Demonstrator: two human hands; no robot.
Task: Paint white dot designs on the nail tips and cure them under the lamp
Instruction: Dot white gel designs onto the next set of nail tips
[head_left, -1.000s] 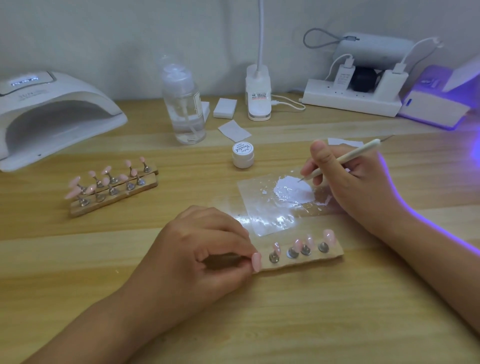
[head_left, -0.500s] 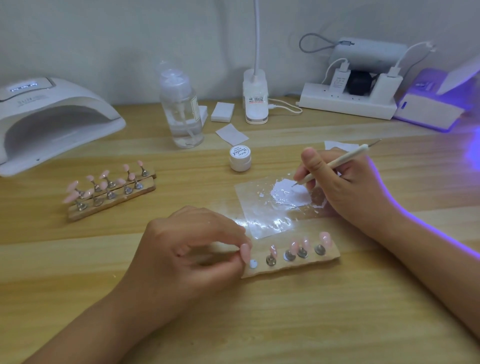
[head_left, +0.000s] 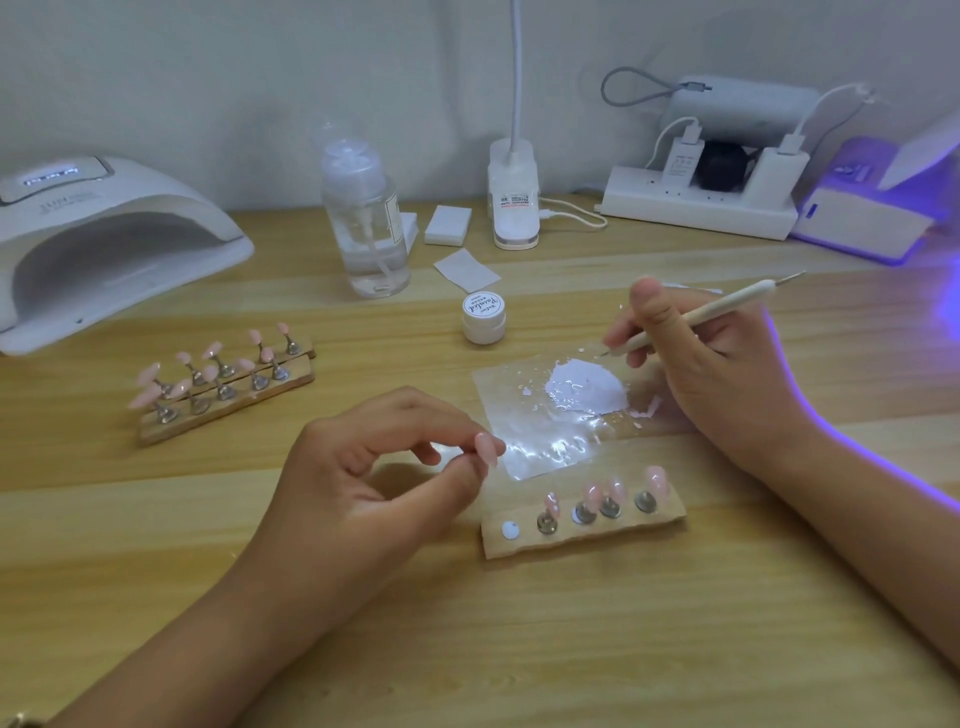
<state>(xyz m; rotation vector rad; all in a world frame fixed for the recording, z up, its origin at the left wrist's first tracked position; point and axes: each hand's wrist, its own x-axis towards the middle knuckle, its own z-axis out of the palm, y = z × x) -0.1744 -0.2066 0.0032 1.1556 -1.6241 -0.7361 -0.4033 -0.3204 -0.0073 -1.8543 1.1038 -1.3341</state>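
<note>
One glossy pink almond-shaped nail tip (head_left: 487, 448) pinched between curled thumb and forefinger of the left hand (head_left: 374, 467), just left of the clear crinkled plastic sheet (head_left: 524, 441); long axis near upright, slightly tilted. Left forearm low over the pale wooden desk (head_left: 519, 649), wrist bent inward. Right of the sheet, right hand (head_left: 717, 374) wrapped pen-style round a slim cream dotting tool (head_left: 696, 322): metal point aimed down-left at the sheet's white paint smear (head_left: 584, 389), shaft slanting up-right. Nearer than the sheet, flat wooden holder strip (head_left: 582, 540) carrying four more pink tips (head_left: 655, 478) on round metal pegs. Beyond the sheet, small round white jar (head_left: 483, 317); far left, domed white curing lamp (head_left: 104, 244).
</note>
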